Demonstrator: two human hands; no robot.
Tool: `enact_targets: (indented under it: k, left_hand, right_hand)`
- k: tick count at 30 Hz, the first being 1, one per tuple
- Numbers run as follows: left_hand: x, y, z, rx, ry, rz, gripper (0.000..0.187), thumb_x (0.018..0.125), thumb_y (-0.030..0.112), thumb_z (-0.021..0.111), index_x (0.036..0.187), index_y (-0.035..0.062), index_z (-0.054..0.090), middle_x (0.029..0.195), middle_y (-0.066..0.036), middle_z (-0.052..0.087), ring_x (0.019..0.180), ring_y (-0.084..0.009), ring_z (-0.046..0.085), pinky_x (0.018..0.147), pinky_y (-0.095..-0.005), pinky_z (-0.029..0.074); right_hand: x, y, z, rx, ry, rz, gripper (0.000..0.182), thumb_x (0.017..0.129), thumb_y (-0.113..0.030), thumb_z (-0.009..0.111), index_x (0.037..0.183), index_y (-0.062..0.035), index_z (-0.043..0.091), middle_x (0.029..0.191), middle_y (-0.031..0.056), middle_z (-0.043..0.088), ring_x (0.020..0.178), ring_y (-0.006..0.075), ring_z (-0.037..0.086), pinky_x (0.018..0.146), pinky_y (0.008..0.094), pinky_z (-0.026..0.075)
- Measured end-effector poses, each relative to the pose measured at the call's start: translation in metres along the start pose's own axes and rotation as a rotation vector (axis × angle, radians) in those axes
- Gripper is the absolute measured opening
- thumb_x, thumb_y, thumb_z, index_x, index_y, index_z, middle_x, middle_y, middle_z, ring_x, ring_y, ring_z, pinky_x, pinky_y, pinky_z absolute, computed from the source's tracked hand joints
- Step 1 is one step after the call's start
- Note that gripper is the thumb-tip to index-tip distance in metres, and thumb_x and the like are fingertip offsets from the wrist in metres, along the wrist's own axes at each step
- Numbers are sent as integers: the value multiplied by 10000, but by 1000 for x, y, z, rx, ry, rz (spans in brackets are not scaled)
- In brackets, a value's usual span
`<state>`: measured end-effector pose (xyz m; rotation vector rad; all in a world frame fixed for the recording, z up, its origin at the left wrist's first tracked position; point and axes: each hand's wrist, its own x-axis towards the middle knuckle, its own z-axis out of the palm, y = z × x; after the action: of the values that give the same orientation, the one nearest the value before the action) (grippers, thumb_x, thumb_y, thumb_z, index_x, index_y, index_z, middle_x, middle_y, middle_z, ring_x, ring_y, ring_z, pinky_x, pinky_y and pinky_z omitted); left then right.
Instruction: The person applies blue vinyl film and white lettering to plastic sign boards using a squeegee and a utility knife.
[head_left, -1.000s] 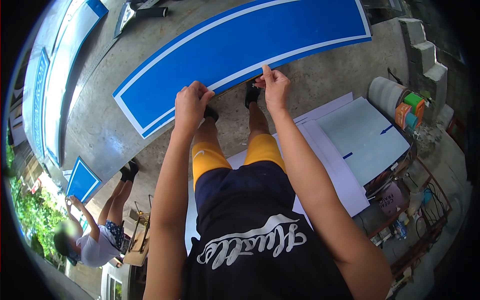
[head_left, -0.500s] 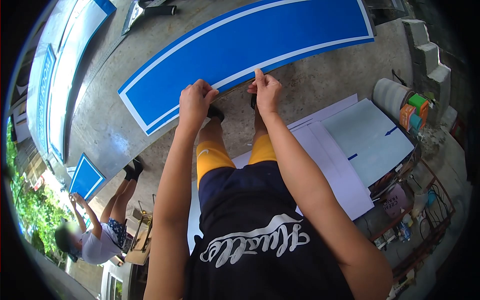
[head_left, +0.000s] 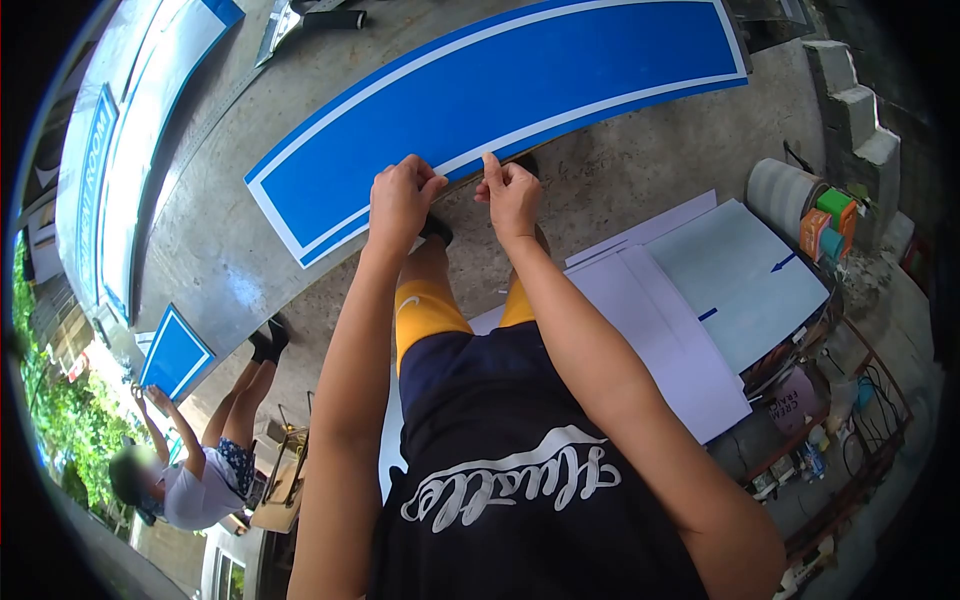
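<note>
A long blue panel with a white border line (head_left: 510,85) lies on the grey table (head_left: 215,225), its near edge close to me. My left hand (head_left: 403,205) is at that edge, fingers closed in a pinch; what lies between them is too small to make out. Just to its right, my right hand (head_left: 512,198) is also closed, thumb pressed to the curled fingers, near the panel's edge. Anything in its pinch is too small to see.
Another person (head_left: 195,480) touches a small blue panel (head_left: 175,352) at the table's far left. White lettered signs (head_left: 95,200) and a black-handled tool (head_left: 335,19) lie on the table. Pale sheets (head_left: 740,280), a roll (head_left: 782,196) and a cluttered rack (head_left: 850,430) are at right.
My right hand has moved left and slightly down, closer to my left hand. My left hand has shifted slightly right. The view has shifted a little.
</note>
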<state>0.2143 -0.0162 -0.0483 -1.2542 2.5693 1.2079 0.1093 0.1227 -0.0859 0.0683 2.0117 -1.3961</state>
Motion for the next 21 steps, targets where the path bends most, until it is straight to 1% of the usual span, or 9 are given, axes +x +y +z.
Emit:
enact_targets:
  k: [6,9,11,13,16,19,21]
  left_hand:
    - [2,-4,-3,4,-12,18,229,856,169,860,889,-15,727,741,-159,734,649,-278,711,632,-383,539]
    - [1,-1,-5,10,-24,9,230,858,174,858,896,-14,730,750,-159,739,664,-285,716,645,-384,545]
    - [2,-2,-5,10,-16,4,229,858,176,858,898,-11,731,757,-157,743,673,-289,718,653,-385,549]
    - [1,-2,-4,4,-15,6,227,857,176,860,899,-7,732,769,-155,748,679,-294,720,659,-388,552]
    - [2,-3,-4,-8,-37,-15,227,852,178,862,894,0,729,788,-155,752,710,-309,722,683,-409,557]
    - [1,-6,-3,-17,-4,28,229,843,181,865,886,5,725,798,-156,750,754,-324,719,716,-433,557]
    - [0,-5,-2,-24,-7,26,230,838,180,865,881,9,718,798,-157,746,782,-336,714,731,-443,554]
  right_hand:
    - [-10,0,11,-85,-32,-9,531,1005,-425,756,745,28,660,659,82,700,564,143,704,530,283,562]
    - [-3,-13,-5,-23,-21,71,528,1006,-431,754,758,24,652,671,79,701,561,140,699,534,273,566]
    - [14,-13,-22,119,71,116,515,1003,-455,756,770,-10,642,695,61,679,556,137,677,546,270,592]
    - [22,-13,-29,126,89,91,520,1005,-452,755,760,-11,628,693,67,670,547,147,674,536,272,593]
    - [22,-10,-22,85,84,119,522,995,-443,771,747,-10,616,689,70,664,537,146,668,518,272,585]
    - [9,-1,-5,11,1,105,566,981,-468,777,749,23,618,678,88,676,561,151,692,514,284,593]
    - [0,2,6,-11,-2,95,579,963,-461,800,742,40,610,670,101,678,554,157,695,501,293,595]
